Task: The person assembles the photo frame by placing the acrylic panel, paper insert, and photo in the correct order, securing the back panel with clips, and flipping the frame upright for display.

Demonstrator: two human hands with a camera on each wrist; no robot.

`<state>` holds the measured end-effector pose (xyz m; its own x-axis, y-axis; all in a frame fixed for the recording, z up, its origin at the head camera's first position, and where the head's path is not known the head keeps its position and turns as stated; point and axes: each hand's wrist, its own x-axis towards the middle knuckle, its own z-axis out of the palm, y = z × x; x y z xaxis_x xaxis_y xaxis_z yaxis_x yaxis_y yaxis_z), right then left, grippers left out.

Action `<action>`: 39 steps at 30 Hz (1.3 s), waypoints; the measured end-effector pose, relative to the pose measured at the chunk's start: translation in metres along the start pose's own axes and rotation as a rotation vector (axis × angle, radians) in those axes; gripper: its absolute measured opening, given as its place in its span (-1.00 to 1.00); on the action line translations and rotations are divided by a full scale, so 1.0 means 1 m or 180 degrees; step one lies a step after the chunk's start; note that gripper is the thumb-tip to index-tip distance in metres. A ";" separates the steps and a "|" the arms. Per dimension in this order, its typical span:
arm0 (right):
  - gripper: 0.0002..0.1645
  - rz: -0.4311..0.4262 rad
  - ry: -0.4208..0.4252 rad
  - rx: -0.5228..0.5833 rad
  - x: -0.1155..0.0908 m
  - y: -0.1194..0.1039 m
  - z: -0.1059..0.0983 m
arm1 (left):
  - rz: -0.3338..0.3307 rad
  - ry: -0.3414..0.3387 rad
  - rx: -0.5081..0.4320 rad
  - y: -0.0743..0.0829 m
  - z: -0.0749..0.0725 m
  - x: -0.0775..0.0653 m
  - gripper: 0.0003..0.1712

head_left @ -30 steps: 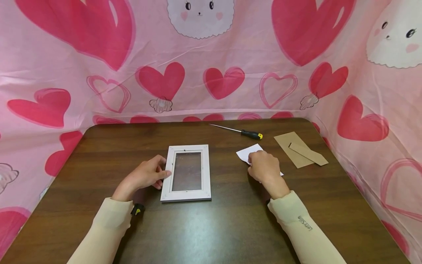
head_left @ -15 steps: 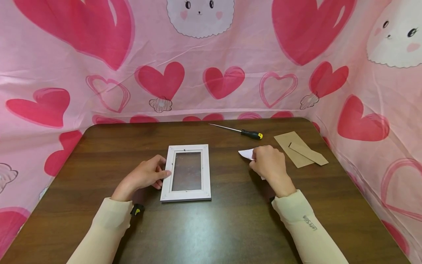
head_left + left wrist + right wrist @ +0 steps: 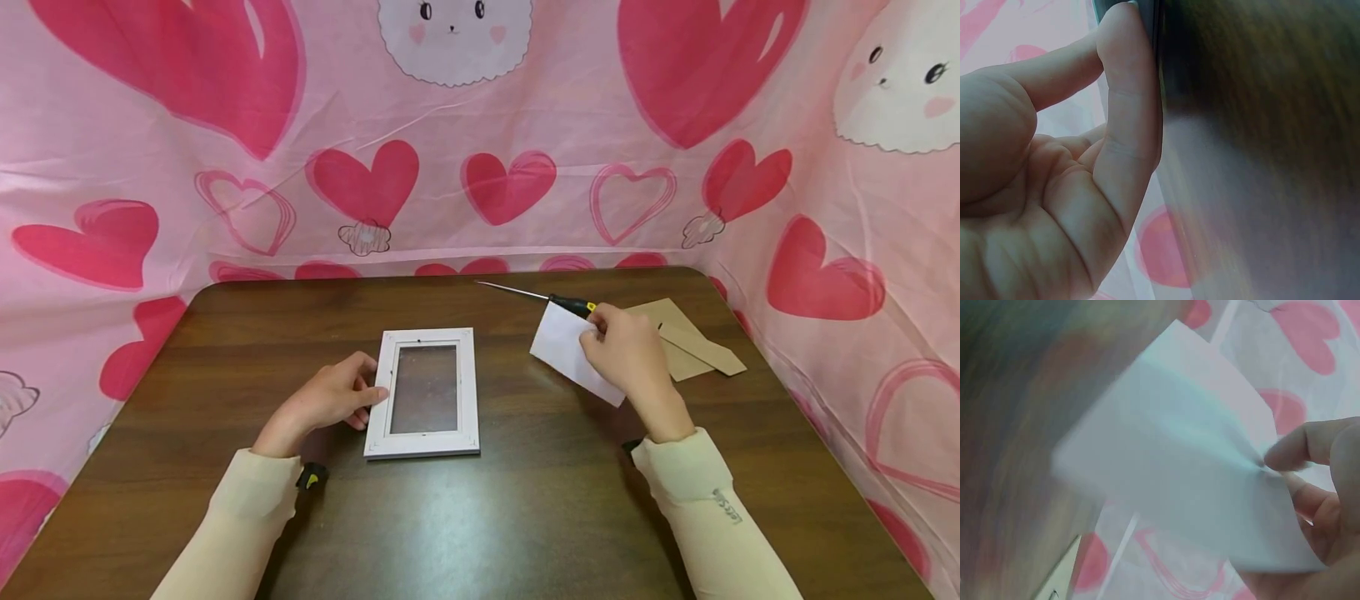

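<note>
A white picture frame (image 3: 468, 392) with a clear pane lies on the table, small dark tabs along its inner edge. My left hand (image 3: 333, 396) grips its left side, thumb on top of the border and fingers bent at the outer edge; in the left wrist view a finger (image 3: 1129, 94) meets the frame's dark edge. My right hand (image 3: 630, 346) pinches a white sheet of paper (image 3: 566, 346) by one edge, between thumb and fingers. In the right wrist view the paper (image 3: 1166, 450) is raised, creased near the pinch, and hides part of the hand.
Behind the paper lies a screwdriver (image 3: 566, 302), its black and yellow handle partly covered. Further right, a brown backing board (image 3: 663, 312) with an easel leg (image 3: 708, 354) rests on the wooden table (image 3: 300, 308). Pink heart-printed cloth (image 3: 510, 225) hangs around the back and sides.
My right hand has picked the paper up off the table and moved slightly right and back, turning the sheet so it shows more fully. The left hand and picture frame stay put.
</note>
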<state>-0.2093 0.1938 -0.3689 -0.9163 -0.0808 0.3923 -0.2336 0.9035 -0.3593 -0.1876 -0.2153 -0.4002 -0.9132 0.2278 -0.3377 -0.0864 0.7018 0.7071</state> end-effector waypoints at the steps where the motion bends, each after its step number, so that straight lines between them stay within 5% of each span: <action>1: -0.90 -0.0014 0.0006 0.0096 0.001 0.000 -0.001 | -0.0006 -0.0001 0.0000 0.000 0.000 0.000 -0.40; 21: -0.84 0.0178 -0.0532 0.1575 0.003 -0.008 -0.004 | -0.0035 -0.0002 0.0008 0.001 0.000 0.000 -0.39; 28: -0.75 0.0378 -0.0940 0.2362 0.003 -0.022 0.002 | -0.0004 0.0023 -0.0017 0.001 0.000 -0.001 -0.38; 39: -0.72 0.0553 -0.1396 0.2835 0.005 -0.060 0.033 | -0.0072 0.0029 0.0004 0.001 0.002 0.000 -0.38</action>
<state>-0.2109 0.1253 -0.3728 -0.9577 -0.2878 -0.0074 -0.0792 0.2883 -0.9543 -0.1866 -0.2135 -0.4011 -0.9146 0.2058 -0.3480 -0.1065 0.7076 0.6985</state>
